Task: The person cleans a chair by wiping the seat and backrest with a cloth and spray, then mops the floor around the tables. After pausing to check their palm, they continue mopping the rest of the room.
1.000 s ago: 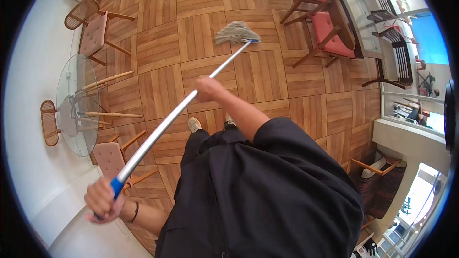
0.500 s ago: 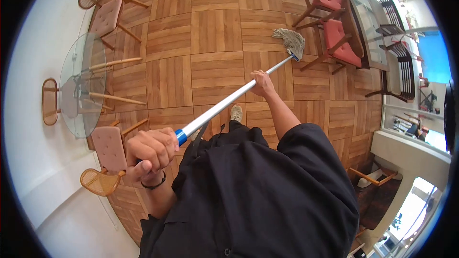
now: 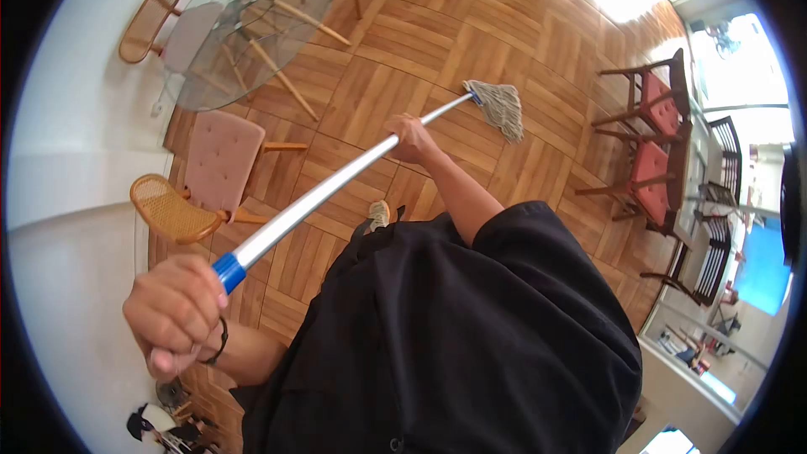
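A mop with a white pole (image 3: 315,202) runs diagonally from lower left to upper right. My left hand (image 3: 175,307), with a dark band at its wrist, is wrapped round the top end just behind the blue collar (image 3: 229,271). Farther down the pole, my right hand (image 3: 412,139) is closed round it. The grey stringy mop head (image 3: 500,108) lies on the wooden parquet floor (image 3: 403,42), its strands spread to the right of the blue joint.
At the upper left stands a round glass table (image 3: 252,34) with wooden legs. A pink cushioned chair (image 3: 220,160) is below it. Red-seated chairs (image 3: 651,175) line a table at the right. A white wall (image 3: 76,143) runs along the left.
The view has turned, and the chairs and glass table have shifted in it. The mop head's strands now point right and down instead of left. Both hands appear farther left, still on the pole.
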Available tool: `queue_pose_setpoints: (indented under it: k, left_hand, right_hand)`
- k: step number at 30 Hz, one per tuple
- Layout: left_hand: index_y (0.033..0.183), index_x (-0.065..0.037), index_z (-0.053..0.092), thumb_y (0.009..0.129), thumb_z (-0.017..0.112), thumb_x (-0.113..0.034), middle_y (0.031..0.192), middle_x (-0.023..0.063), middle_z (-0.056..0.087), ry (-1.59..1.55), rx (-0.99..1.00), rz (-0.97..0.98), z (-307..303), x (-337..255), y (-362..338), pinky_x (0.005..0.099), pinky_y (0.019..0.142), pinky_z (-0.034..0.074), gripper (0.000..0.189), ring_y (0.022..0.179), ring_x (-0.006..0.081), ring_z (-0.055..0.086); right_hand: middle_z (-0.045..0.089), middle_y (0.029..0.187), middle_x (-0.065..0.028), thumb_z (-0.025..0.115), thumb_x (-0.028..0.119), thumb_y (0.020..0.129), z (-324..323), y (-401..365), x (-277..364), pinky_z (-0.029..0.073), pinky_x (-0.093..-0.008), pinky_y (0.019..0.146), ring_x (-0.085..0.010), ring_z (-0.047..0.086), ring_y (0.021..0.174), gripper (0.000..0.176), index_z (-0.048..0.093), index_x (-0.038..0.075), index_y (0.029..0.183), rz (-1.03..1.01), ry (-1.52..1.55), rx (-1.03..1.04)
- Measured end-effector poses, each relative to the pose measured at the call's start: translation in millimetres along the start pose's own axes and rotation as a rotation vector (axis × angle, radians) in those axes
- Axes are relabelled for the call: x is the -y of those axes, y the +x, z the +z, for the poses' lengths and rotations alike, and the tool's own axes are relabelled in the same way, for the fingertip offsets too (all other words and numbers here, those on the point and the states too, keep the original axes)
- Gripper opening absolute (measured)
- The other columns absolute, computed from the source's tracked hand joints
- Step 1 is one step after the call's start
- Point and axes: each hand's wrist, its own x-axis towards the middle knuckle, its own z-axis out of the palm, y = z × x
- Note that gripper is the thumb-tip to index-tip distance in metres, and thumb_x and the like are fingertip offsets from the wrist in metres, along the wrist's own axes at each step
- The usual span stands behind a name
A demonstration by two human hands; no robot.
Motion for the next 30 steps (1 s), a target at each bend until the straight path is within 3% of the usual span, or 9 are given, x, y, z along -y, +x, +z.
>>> queue_pose_setpoints:
  k: [4, 7, 9, 15, 23, 24, 27, 28, 30]
  left_hand:
    - [0.048, -0.016, 0.042, 0.095, 0.06, -0.03, 0.043, -0.0056, 0.047, 0.21, -0.144, 0.015, -9.2, -59.8, -56.4, 0.0268, 0.056, 0.048, 0.052, 0.038, 0.0079, 0.047]
    - [0.049, -0.019, 0.041, 0.093, 0.06, -0.031, 0.043, -0.0083, 0.047, 0.312, -0.148, 0.061, -9.6, -90.1, -88.8, 0.0234, 0.057, 0.046, 0.05, 0.038, 0.0049, 0.046]
    - [0.049, -0.021, 0.041, 0.093, 0.059, -0.032, 0.044, -0.0096, 0.048, 0.382, -0.185, 0.081, -0.4, -105.8, -104.6, 0.0212, 0.056, 0.044, 0.049, 0.039, 0.0034, 0.046]
    - [0.062, -0.02, 0.039, 0.1, 0.039, -0.044, 0.054, -0.0048, 0.03, 0.497, -0.481, 0.064, 59.6, -153.3, -133.3, 0.0287, 0.057, 0.029, 0.045, 0.047, 0.011, 0.029]
    - [0.063, -0.019, 0.037, 0.103, 0.037, -0.04, 0.054, -0.0063, 0.029, 0.099, -0.623, 0.268, 112.1, -112.9, -129.9, 0.0293, 0.054, 0.029, 0.045, 0.045, 0.0113, 0.029]
    - [0.064, -0.019, 0.035, 0.103, 0.035, -0.045, 0.056, -0.0061, 0.028, 0.064, -0.547, 0.24, 116.1, -104.8, -121.4, 0.0283, 0.054, 0.029, 0.047, 0.048, 0.0105, 0.03]
    - [0.056, -0.021, 0.037, 0.097, 0.047, -0.028, 0.044, -0.0082, 0.036, 0.0, -0.596, 0.139, 136.9, -86.9, -103.6, 0.0241, 0.064, 0.035, 0.043, 0.043, 0.0053, 0.035]
    - [0.059, -0.021, 0.034, 0.1, 0.042, -0.027, 0.045, -0.0073, 0.029, -0.223, -0.389, 0.124, 143.1, -75.0, -93.0, 0.0263, 0.067, 0.031, 0.041, 0.045, 0.006, 0.03]
    - [0.055, -0.021, 0.036, 0.1, 0.044, -0.03, 0.043, -0.0079, 0.036, -0.197, -0.435, 0.076, 164.0, -50.5, -77.9, 0.0237, 0.061, 0.035, 0.047, 0.04, 0.0047, 0.034]
  right_hand:
    - [0.063, 0.086, -0.0108, 0.07, 0.014, 0.069, 57.7, 49.1, 74.4, 0.048, -0.0477, 0.085, -0.0336, 0.061, 0.096, 0.013, 0.062, 0.01, 0.077, -0.119, 0.002, 0.29]
    - [0.064, 0.087, -0.0118, 0.071, 0.016, 0.07, 97.8, 66.3, 121.1, 0.048, -0.0483, 0.085, -0.0336, 0.061, 0.098, 0.016, 0.061, 0.009, 0.081, -0.21, 0.067, 0.301]
    - [0.06, 0.078, -0.0114, 0.069, 0.01, 0.064, 120.5, 65.8, 148.6, 0.048, -0.0451, 0.072, -0.0362, 0.061, 0.084, 0.019, 0.054, 0.007, 0.074, -0.325, 0.137, 0.169]
    - [0.064, 0.079, -0.0122, 0.064, 0.015, 0.066, 135.2, 21.3, 202.0, 0.05, -0.0462, 0.067, -0.0348, 0.065, 0.084, 0.011, 0.059, 0.011, 0.074, -0.347, -0.011, 0.461]
    - [0.067, 0.08, -0.0149, 0.06, 0.015, 0.072, 23.6, -80.6, 136.3, 0.047, -0.0526, 0.087, -0.0368, 0.065, 0.092, 0.011, 0.066, 0.01, 0.079, -0.08, 0.003, 0.483]
    - [0.067, 0.081, -0.0147, 0.06, 0.016, 0.073, 10.6, -95.3, 123.7, 0.047, -0.0526, 0.088, -0.0367, 0.065, 0.093, 0.01, 0.066, 0.01, 0.079, -0.051, -0.021, 0.447]
    - [0.069, 0.084, -0.0155, 0.061, 0.017, 0.072, -35.3, -155.2, 91.1, 0.047, -0.0513, 0.088, -0.0357, 0.066, 0.093, 0.012, 0.067, 0.009, 0.079, 0.072, -0.017, 0.333]
    - [0.07, 0.085, -0.0159, 0.061, 0.017, 0.071, -51.4, -175.5, 80.1, 0.048, -0.0507, 0.088, -0.0352, 0.066, 0.093, 0.013, 0.068, 0.009, 0.079, 0.117, -0.006, 0.29]
    - [0.07, 0.086, -0.0162, 0.063, 0.019, 0.071, -71.9, -218.4, 49.5, 0.047, -0.0499, 0.09, -0.035, 0.065, 0.095, 0.014, 0.068, 0.008, 0.078, 0.229, -0.026, 0.19]
